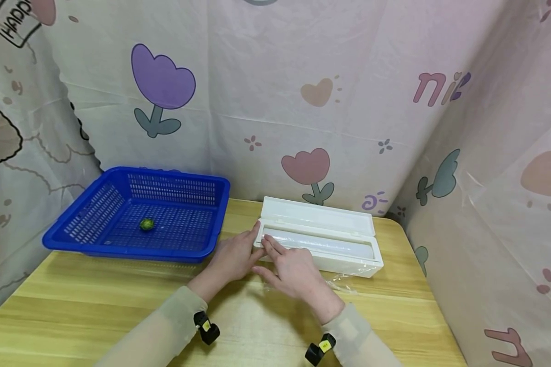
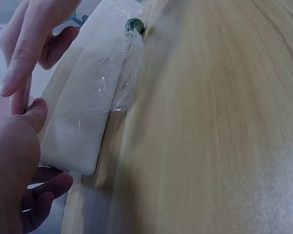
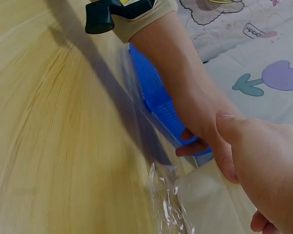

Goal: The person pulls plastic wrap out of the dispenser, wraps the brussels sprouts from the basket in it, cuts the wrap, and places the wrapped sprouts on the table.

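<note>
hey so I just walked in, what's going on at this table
Someone is working at an open white box with a roll of clear film inside. The left hand holds the box's left end, while the right hand reaches in at the roll's left end. Some loose film hangs out in front, with a dark green round thing by it. A blue basket to the left holds one small green item.

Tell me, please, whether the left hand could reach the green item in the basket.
Probably yes: the left hand touches the white box beside the basket, but nothing covers the green item.
</note>
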Demonstrator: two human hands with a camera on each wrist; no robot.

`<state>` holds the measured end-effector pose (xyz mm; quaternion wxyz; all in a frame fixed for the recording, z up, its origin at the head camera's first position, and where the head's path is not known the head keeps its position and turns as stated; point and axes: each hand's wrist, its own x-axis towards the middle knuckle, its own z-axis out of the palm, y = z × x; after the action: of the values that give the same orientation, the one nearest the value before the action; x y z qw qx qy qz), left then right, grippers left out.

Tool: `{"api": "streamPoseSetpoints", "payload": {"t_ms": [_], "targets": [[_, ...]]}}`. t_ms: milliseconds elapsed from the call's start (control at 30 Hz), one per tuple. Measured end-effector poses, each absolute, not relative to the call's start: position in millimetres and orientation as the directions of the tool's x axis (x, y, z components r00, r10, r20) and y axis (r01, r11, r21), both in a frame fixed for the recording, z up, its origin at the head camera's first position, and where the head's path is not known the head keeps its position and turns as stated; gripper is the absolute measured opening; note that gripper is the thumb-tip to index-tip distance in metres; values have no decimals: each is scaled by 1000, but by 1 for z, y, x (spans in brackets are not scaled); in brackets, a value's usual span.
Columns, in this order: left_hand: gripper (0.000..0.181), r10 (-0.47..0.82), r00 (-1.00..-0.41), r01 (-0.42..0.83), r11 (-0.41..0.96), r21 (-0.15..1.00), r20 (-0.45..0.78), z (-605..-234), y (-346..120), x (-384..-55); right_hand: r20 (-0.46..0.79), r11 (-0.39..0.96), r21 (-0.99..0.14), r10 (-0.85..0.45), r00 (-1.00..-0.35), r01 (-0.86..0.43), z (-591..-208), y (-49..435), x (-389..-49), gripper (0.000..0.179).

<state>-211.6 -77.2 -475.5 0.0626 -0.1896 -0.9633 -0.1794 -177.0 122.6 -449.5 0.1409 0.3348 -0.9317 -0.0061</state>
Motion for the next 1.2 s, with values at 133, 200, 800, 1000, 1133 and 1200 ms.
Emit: {"api": "streamPoseSetpoints", "payload": {"t_ms": [133,200,800,1000,1133,1200], "targets": [[93,338,-923,382,861,337,181,-476,-76,-212,268,779,108,-621,-737,-618,-451,132,-176,77],[95,334,-926,376,860,346,177,-476,-75,-212,275,783,105,-616,-738,-614,-452,139,-176,76],[93,310,-933,359,844,399,183,-477,-76,-209,298,823,75,-557,-775,-562,-459,218,-160,74],[95,308,-935,354,844,404,175,-478,-76,-211,310,836,49,-533,-787,-547,-461,242,-157,73],[95,310,-934,358,839,411,180,-479,-76,-211,329,835,39,-530,-782,-549,-461,256,-156,71],[95,310,-933,358,837,414,180,-479,-76,-211,334,837,26,-522,-785,-546,-461,262,-155,70]]}}
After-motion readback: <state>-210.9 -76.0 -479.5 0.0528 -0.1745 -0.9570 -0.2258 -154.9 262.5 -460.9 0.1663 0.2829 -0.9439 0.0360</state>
